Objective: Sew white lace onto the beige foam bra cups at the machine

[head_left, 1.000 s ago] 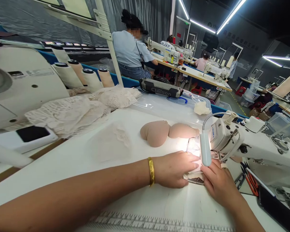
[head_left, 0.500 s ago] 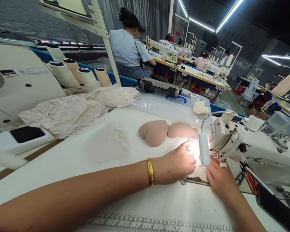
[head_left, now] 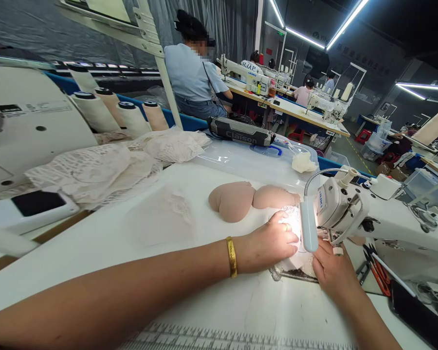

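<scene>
Under the bright lamp, my left hand (head_left: pixel 268 245) has its bent fingers closed on a pale lace fabric piece (head_left: pixel 292 214). A gold bangle circles that wrist. My right hand (head_left: pixel 334 270) grips the same fabric from the other side, close by the needle area of the white sewing machine (head_left: pixel 383 211); its fingertips are partly hidden by the machine head. The lamp's tube (head_left: pixel 308 226) blocks the view of the needle and part of the cloth. Two overlapping beige moulded cups (head_left: pixel 237 201) and another beige cup (head_left: pixel 275 196) lie just behind my left hand.
Sheer fabric (head_left: pixel 164 218) and heaped lace (head_left: pixel 95 170) lie on the left. A clear plastic lid (head_left: pixel 237 158) is behind. Orange-handled scissors (head_left: pixel 381 277) and a black phone (head_left: pixel 419 311) sit at right. A ruler (head_left: pixel 241 338) runs along the front. A co-worker (head_left: pixel 193 73) sits beyond.
My left hand has shifted slightly right with the fabric. More lace now shows above its fingers, and the white cloth below them has changed shape. My right hand has barely moved.
</scene>
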Demonstrator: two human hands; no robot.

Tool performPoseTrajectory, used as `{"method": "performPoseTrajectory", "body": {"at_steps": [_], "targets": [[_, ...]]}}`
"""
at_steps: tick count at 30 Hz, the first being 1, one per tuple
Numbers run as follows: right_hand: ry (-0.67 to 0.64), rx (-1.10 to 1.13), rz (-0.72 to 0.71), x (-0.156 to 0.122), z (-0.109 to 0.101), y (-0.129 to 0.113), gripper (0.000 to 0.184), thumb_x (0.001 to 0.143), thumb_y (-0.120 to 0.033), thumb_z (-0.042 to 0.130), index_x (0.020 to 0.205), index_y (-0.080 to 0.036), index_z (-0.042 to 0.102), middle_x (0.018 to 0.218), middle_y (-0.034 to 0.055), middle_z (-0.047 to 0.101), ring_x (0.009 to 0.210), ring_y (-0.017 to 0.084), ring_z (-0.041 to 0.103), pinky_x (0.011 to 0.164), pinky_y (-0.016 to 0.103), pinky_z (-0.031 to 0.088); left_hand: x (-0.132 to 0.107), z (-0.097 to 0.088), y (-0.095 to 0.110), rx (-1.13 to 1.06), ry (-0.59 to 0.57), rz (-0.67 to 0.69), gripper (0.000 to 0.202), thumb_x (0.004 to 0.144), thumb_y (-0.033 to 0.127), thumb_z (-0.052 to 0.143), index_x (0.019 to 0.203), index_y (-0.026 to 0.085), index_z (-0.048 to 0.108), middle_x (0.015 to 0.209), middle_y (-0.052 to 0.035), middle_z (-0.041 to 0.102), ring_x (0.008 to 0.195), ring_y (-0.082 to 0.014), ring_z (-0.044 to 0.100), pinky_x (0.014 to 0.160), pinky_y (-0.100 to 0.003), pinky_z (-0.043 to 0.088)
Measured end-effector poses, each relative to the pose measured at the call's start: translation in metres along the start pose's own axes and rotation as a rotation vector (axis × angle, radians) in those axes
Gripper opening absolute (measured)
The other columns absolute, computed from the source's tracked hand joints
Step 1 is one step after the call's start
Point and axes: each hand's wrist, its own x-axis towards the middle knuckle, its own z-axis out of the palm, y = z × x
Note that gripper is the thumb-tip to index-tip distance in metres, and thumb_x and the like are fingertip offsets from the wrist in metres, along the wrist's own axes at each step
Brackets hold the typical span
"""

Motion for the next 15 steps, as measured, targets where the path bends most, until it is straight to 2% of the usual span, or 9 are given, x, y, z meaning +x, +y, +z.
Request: {"method": "performPoseTrajectory", "body": {"at_steps": [7,15], "targets": [[0.061,-0.02,-0.03,0.003,0.002,0.004,0.044,0.094,-0.009,0.046,0.13,-0.022,0.067,0.121,0.011,0.072,0.111,0.026,0.065,0.099,0.045,0.049,-0.001,0.013,0.002,-0.013,0.059,-0.048,0.014,0.088,0.011,0.061,0.076,0.018,0.059,0.085,-0.0067,0.064,0.093,-0.0235,0.056,0.101,-0.052,0.039],[0.076,0.012,-0.005,0.001,-0.003,0.002,0.039,0.097,-0.012,0.043,0.126,-0.02,0.067,0.121,0.0107,0.073,0.107,0.027,0.067,0.094,0.044,0.054,-0.003,0.024,0.007,0.078,0.031,-0.1,0.01,0.088,0.01,0.06,0.085,0.019,0.064,0.086,-0.0076,0.065,0.092,-0.0248,0.058,0.097,-0.052,0.041]]}}
